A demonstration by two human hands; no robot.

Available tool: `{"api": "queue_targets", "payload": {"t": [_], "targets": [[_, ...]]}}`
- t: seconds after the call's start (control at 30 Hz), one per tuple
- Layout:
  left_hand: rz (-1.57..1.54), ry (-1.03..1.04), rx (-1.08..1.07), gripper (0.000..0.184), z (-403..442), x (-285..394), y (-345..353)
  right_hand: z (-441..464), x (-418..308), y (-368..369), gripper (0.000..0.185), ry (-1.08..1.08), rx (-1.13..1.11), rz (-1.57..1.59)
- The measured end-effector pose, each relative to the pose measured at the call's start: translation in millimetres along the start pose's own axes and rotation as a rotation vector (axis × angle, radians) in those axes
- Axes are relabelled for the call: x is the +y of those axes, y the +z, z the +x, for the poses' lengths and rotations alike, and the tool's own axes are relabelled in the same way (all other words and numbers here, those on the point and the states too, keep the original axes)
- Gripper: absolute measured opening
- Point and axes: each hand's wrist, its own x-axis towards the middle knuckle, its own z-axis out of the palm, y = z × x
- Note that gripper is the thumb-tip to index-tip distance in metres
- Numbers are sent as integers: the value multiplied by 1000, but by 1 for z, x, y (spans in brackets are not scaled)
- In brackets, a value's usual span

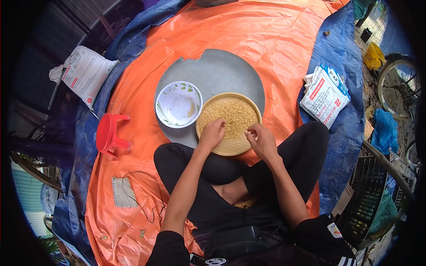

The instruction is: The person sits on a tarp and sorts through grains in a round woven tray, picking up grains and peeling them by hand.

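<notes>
While both hands are held apart above the round tray [235, 148], the left hand [214, 129] is seen at its left side, fingers curled inward over the grain [235, 114]. Whether any of it is pinched there, or whether the fingertips are closed together, cannot be told. Over at the near right of the tray, the right hand [262, 138] is half curled, with a small gap left between thumb and forefinger; nothing can be made out in its grasp, and contact with the grain cannot be confirmed. Most of the tray is covered by that pale yellow grain, and a bare woven strip is shown along the near edge.

Just to the left, a white bowl [171, 108] with a green leaf pattern is placed, a small patch of grain gathered on the right of its inside. Both are set on a grey round sheet [230, 66], its far edge notched, and that is laid over an orange tarp [275, 26]. On the near side, the tray is flanked by crossed legs [177, 159] in black.

Farther out left, a red stool [105, 133] is tipped on its side, with a white sack [88, 73] seen beyond it. Off right, printed sacks [326, 95] are stacked on the blue tarp [335, 48].
</notes>
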Motion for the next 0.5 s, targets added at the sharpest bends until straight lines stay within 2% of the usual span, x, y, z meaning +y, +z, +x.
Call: {"api": "queue_targets", "payload": {"t": [0.1, 0.27, 0.5], "targets": [[81, 134, -48, 21, -1, -1, 14, -1, 1, 9, 17, -17, 4, -34], [57, 89, -36, 17, -4, 1, 12, 2, 1, 22, 20, 10, -62, -22], [-20, 57, 40, 16, -3, 0, 8, 1, 11, 38, 18, -18, -28, -25]]}}
